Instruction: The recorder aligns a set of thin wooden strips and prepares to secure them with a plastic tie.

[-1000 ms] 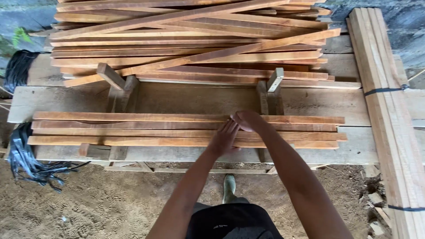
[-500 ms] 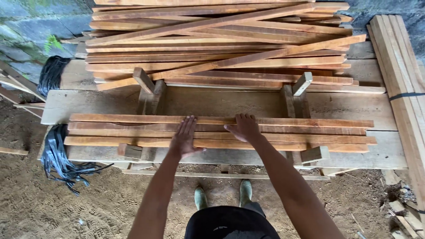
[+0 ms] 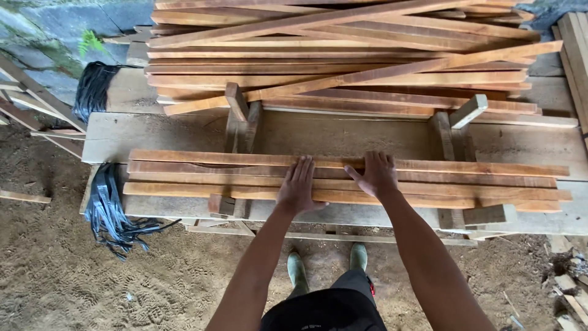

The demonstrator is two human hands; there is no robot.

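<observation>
Several long reddish-brown wooden slats lie side by side in a flat row across a low workbench of pale planks. My left hand rests palm down on the middle of this row, fingers spread. Just to its right, my right hand also presses flat on the slats, fingers apart and pointing away from me. Neither hand holds anything. Two pairs of upright wooden blocks stand behind the row, one left and one right.
A big loose pile of similar slats fills the back of the bench. Black strap bundles hang off the left end. A tied slat bundle lies at far right. Sandy ground and my green boots are below.
My hands were together near the middle of the row; they have spread apart and now lie flat on the slats. The view has shifted, so the bench sits further right.
</observation>
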